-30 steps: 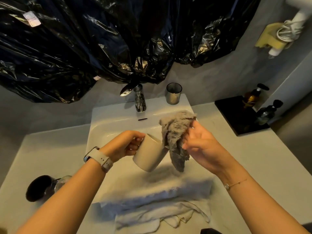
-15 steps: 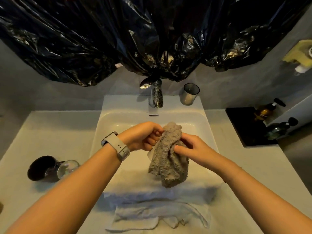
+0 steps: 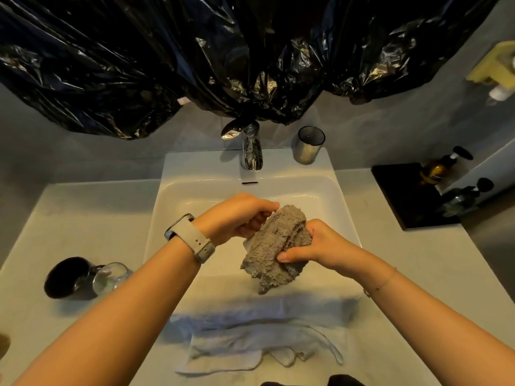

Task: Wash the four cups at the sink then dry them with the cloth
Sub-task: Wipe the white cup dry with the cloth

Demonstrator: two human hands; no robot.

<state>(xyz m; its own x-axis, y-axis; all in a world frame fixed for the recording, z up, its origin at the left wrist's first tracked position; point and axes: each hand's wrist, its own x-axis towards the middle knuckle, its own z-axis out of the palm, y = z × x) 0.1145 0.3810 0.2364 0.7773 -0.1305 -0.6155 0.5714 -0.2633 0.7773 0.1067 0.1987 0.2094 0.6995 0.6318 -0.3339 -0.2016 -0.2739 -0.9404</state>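
Observation:
Over the white sink [image 3: 342,201] my left hand [image 3: 237,215] grips a white cup [image 3: 247,243], of which only a small edge shows beneath the cloth. A grey fluffy cloth [image 3: 274,246] is wrapped over the cup, and my right hand [image 3: 315,243] grips the cloth from the right. On the counter at the left lie a black cup [image 3: 65,277] and a clear glass cup [image 3: 110,277], side by side. A metal cup [image 3: 309,146] stands on the sink's back ledge to the right of the faucet [image 3: 250,146].
A white towel [image 3: 259,335] drapes over the sink's front edge. Black plastic sheeting [image 3: 195,59] hangs on the wall above. A black tray [image 3: 407,196] with two pump bottles [image 3: 443,168] sits on the counter at the right.
The cup was bare in my left hand with the cloth beside it; now the cloth covers the cup and my right hand has closed round it. The view has shifted downward.

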